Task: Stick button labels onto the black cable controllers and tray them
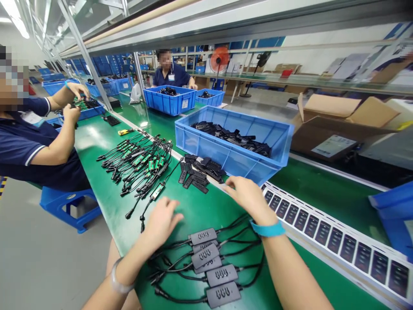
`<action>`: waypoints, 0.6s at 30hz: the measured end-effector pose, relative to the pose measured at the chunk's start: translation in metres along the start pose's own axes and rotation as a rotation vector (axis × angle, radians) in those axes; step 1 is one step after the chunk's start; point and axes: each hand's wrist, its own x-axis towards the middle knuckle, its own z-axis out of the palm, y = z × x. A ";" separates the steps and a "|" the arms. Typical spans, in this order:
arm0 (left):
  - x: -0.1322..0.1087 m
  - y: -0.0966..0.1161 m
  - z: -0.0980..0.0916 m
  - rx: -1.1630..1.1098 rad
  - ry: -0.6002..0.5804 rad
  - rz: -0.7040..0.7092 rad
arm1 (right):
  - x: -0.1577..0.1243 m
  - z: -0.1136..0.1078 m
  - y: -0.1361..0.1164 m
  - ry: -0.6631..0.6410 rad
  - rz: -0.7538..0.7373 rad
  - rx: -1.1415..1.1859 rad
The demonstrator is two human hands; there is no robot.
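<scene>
My left hand (163, 221) is over the green table with thumb and fingers apart, holding nothing. Just beyond it lies a green circuit board in a black casing half (157, 191), cables running from both ends. My right hand (243, 193), fingers loosely bent and seemingly bare, hovers by the front of a blue bin (232, 157). To its left is a small pile of black plastic covers (196, 172). Between my forearms rest several closed black cable boxes (222, 275) with three curved marks on top. Farther back spreads a heap of cabled circuit boards (138, 161).
More black covers (235, 137) fill the blue bin. A white strip of dark labelled pieces (322, 232) runs along the right. A yellow-handled tool (125, 132) lies farther back. A co-worker (41, 133) sits at left; another (171, 73) is behind blue bins (171, 101).
</scene>
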 end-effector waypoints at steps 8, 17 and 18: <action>0.030 -0.050 0.000 0.022 0.193 -0.326 | 0.042 0.052 -0.060 0.025 -0.168 0.016; 0.026 -0.051 -0.001 -0.699 0.132 -0.247 | 0.040 0.056 -0.044 0.148 -0.121 0.166; 0.024 -0.048 -0.002 -0.793 0.122 -0.236 | 0.037 0.052 -0.043 0.171 -0.115 0.205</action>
